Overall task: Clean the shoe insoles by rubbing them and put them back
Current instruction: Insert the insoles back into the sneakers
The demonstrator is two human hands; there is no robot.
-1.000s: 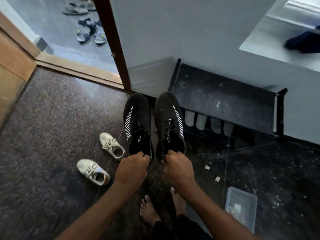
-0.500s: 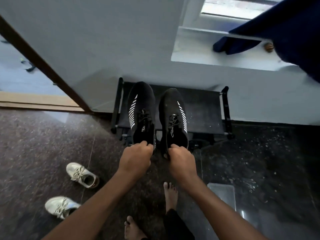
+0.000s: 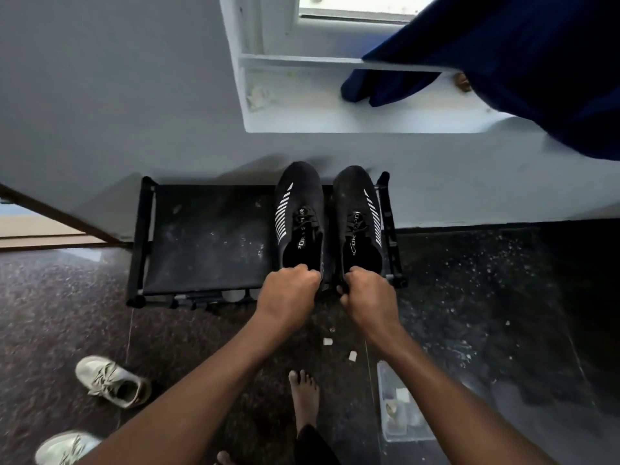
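Two black shoes with white side stripes sit side by side, toes toward the wall, over the right end of a low black shoe rack (image 3: pixel 208 236). My left hand (image 3: pixel 288 293) grips the heel of the left black shoe (image 3: pixel 298 209). My right hand (image 3: pixel 365 293) grips the heel of the right black shoe (image 3: pixel 359 216). Both openings show dark insides with white lettering; the insoles cannot be told apart from the shoes. Whether the soles rest on the rack top is hidden.
A pair of white sneakers (image 3: pixel 110 380) lies on the dark speckled floor at lower left. A clear plastic box (image 3: pixel 399 404) sits at lower right beside my bare foot (image 3: pixel 303 394). A blue cloth (image 3: pixel 503 62) hangs over the white window ledge above.
Both hands have carried the black shoes from the floor, forward and right, onto the right end of the rack. The view tilted up toward the wall and window.
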